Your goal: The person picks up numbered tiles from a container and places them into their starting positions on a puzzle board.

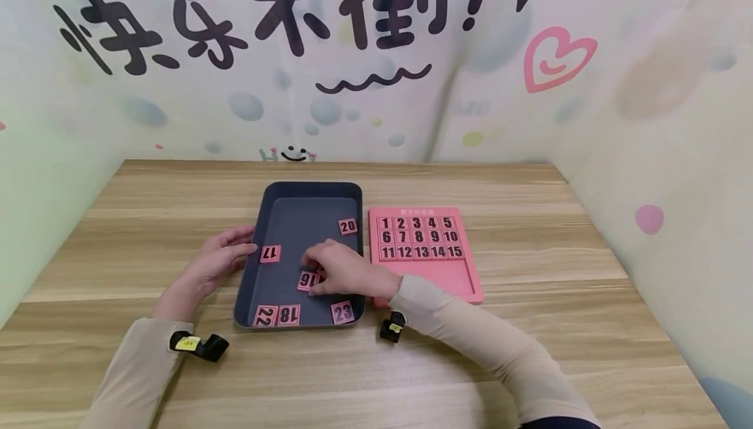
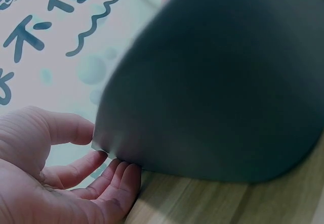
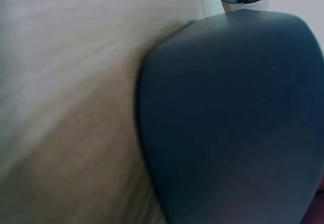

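Observation:
A dark blue-grey tray [image 1: 306,233] sits on the table with several pink number tiles inside. At its left side my left hand [image 1: 222,256] holds the edge; in the left wrist view, the thumb and curled fingers of that hand [image 2: 66,168] meet at the tray's wall [image 2: 212,92]. My right hand [image 1: 344,269] reaches down into the tray, thumb and fingers apart around tile 16 [image 1: 308,280]. Part of another tile shows under this hand. The right wrist view is mostly the tray's outer wall [image 3: 233,118].
Right of the tray lies a pink board [image 1: 435,277] with tiles 1 to 15 in three rows. Other tiles in the tray are 17 [image 1: 270,254], 20 [image 1: 348,226], 22 [image 1: 265,316], 18 [image 1: 288,315] and 23 [image 1: 342,312]. A printed wall stands behind the table.

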A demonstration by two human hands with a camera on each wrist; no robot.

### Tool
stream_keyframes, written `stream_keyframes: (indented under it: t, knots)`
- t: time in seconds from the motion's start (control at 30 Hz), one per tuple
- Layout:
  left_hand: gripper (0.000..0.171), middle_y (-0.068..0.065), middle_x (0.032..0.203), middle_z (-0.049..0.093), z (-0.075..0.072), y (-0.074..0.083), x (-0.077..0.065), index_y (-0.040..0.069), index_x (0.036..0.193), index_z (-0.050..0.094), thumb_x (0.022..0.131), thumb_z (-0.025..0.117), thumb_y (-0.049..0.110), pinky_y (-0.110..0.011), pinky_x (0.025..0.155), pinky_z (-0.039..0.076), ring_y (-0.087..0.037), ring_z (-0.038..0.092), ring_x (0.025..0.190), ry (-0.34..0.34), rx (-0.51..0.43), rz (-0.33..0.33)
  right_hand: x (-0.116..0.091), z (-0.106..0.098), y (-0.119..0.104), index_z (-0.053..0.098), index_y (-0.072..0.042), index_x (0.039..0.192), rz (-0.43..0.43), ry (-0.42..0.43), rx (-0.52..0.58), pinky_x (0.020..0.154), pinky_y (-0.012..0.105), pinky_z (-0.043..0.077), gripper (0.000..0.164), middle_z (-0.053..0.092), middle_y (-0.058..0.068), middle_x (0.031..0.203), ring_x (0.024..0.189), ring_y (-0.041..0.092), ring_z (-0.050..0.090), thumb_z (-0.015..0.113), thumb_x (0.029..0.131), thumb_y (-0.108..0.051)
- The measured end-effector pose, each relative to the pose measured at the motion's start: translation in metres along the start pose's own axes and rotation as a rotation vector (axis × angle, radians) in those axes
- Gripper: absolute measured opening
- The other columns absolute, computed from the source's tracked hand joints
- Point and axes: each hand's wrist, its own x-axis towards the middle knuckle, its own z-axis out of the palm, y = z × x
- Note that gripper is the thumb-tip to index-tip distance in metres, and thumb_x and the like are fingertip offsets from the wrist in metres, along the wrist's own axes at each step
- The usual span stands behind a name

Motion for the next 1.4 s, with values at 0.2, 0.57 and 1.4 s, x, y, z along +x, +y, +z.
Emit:
stream_keyframes:
  t: [0.2,0.57,1.4]
  knots:
    - [0.059,-0.023,0.137,0.038,0.000,0.000,0.000,-0.008,0.144,0.023,0.094,0.052,0.009,-0.018,0.080,0.045,0.002,0.052,0.094,0.001,-0.006,0.002,0.002,0.003,-0.002,0.066,-0.011,0.109,-0.031,0.004,-0.055,0.074,0.021,0.039,0.037,0.064,-0.001,0.097,0.086,0.012,0.048,0.076,0.078,-0.028]
    - [0.060,-0.029,0.144,0.029,0.000,-0.002,-0.001,-0.007,0.145,0.021,0.095,0.050,0.009,-0.017,0.082,0.044,0.002,0.050,0.097,-0.008,0.008,-0.006,-0.011,-0.012,-0.002,0.065,-0.008,0.108,0.005,0.048,0.083,0.073,0.019,0.042,0.031,0.061,0.001,0.098,0.086,0.012,0.051,0.073,0.079,-0.013]
    - [0.060,-0.027,0.142,0.031,0.000,-0.001,0.000,-0.006,0.145,0.022,0.095,0.051,0.010,-0.018,0.082,0.043,0.002,0.050,0.095,0.003,0.014,-0.018,-0.113,-0.022,0.061,0.065,-0.004,0.105,0.194,0.219,0.199,0.074,0.029,0.048,0.038,0.062,0.003,0.094,0.083,0.016,0.055,0.075,0.069,-0.003]
